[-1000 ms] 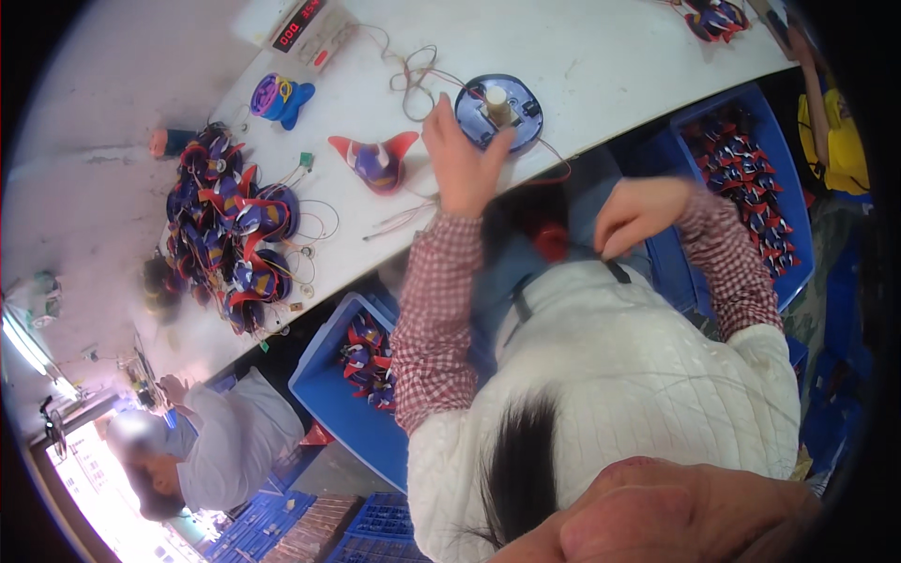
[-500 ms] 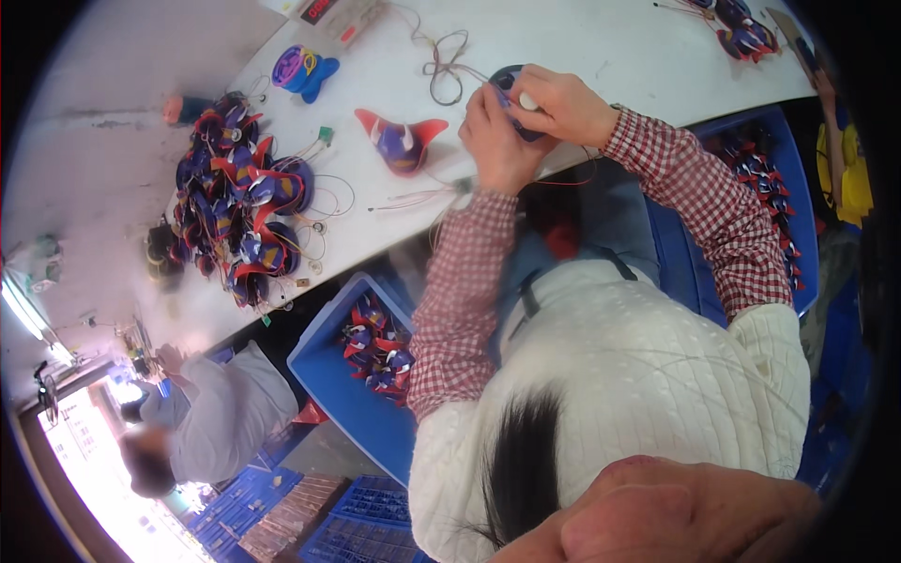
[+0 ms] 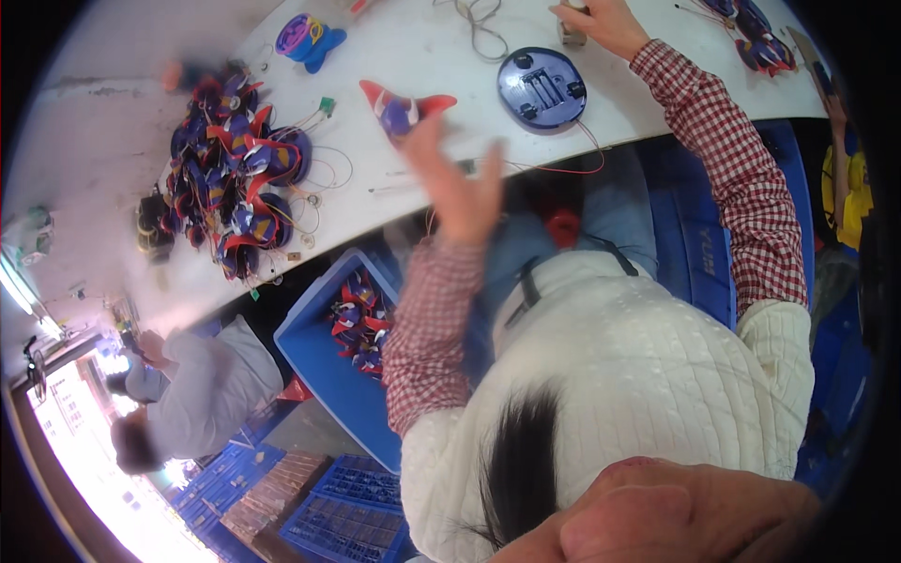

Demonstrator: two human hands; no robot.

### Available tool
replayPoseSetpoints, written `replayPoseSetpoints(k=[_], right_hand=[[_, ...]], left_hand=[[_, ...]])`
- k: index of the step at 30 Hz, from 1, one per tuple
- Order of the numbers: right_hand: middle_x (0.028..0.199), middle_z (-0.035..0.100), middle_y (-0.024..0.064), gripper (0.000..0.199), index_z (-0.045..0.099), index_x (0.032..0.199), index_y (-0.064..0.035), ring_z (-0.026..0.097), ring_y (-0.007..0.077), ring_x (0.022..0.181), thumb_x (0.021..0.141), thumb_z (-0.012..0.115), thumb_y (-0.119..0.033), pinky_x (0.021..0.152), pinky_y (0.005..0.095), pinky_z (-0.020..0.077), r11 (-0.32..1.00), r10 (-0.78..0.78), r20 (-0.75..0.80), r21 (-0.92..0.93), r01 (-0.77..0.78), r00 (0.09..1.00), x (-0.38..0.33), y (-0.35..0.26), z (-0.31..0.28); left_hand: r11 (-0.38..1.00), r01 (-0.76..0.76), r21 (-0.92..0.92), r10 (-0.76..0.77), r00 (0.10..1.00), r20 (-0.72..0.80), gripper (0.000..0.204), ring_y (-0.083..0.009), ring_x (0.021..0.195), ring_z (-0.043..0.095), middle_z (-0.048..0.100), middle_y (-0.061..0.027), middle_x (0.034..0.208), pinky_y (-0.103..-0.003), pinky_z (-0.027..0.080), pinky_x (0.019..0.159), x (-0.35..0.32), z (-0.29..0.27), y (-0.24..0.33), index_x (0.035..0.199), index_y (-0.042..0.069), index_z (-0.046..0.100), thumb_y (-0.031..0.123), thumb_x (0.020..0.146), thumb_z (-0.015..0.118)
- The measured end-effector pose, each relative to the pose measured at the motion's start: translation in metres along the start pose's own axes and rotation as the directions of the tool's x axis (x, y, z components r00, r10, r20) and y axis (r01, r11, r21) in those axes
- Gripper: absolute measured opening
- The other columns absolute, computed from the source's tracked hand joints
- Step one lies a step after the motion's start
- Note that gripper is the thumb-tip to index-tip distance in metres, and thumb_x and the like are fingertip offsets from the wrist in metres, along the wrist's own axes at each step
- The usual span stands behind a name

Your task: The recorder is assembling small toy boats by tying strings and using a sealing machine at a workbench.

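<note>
A round blue disc-shaped toy part [image 3: 542,89] lies on the white table [image 3: 413,38], and a thin red wire runs from it over the table's edge. My left hand [image 3: 457,183] hovers open and blurred above the near edge, left of the disc, beside a red and blue winged toy piece [image 3: 404,103]. My right hand [image 3: 601,21] reaches past the disc to the far side, its fingers closed on a small grey part [image 3: 572,33]. Looped wires [image 3: 479,23] lie just left of that hand.
A heap of red and blue toy parts [image 3: 235,188] covers the table's left. A purple and blue toy [image 3: 310,38] sits beyond it. Blue bins [image 3: 324,361] [image 3: 694,244] stand under the table on both sides. Another person [image 3: 188,385] bends at the lower left, near stacked crates [image 3: 347,516].
Both hands were on the blue disc. Now the left hand has come off it and swung left, open; the right hand has moved beyond the disc, which lies alone.
</note>
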State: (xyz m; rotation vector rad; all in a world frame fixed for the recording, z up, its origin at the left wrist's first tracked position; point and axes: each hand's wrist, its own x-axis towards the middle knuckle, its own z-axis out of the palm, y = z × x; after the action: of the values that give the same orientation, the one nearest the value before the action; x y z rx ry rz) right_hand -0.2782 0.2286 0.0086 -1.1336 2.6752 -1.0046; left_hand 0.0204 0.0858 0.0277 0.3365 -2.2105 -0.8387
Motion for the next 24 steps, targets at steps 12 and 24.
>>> replayPoseSetpoints(k=[12, 24], right_hand=[[0.103, 0.054, 0.0113, 0.037, 0.056, 0.109, -0.0038, 0.056, 0.0266, 0.089, 0.078, 0.069, -0.018, 0.078, 0.0335, 0.0476, 0.863, -0.505, 0.035, 0.004, 0.505, 0.862, -0.124, -0.157, 0.050], [0.089, 0.058, 0.0114, 0.020, 0.054, 0.092, -0.0040, 0.057, 0.0254, 0.072, 0.077, 0.065, -0.010, 0.068, 0.0305, 0.0485, 0.960, -0.281, 0.436, 0.110, 0.259, 0.855, -0.110, -0.175, 0.080]], left_hand=[[0.830, 0.487, -0.273, -0.378, 0.850, 0.367, 0.105, -0.0380, 0.122, 0.045, 0.034, -0.0312, 0.136, -0.040, 0.042, 0.101, 0.035, -0.052, -0.089, 0.142, -0.009, 0.014, 0.022, 0.069, 0.082], [0.726, 0.568, -0.389, -0.461, 0.821, 0.337, 0.071, -0.0284, 0.098, 0.058, 0.054, -0.0216, 0.113, -0.032, 0.049, 0.087, 0.034, -0.061, -0.079, 0.128, -0.006, 0.040, 0.009, 0.070, 0.078]])
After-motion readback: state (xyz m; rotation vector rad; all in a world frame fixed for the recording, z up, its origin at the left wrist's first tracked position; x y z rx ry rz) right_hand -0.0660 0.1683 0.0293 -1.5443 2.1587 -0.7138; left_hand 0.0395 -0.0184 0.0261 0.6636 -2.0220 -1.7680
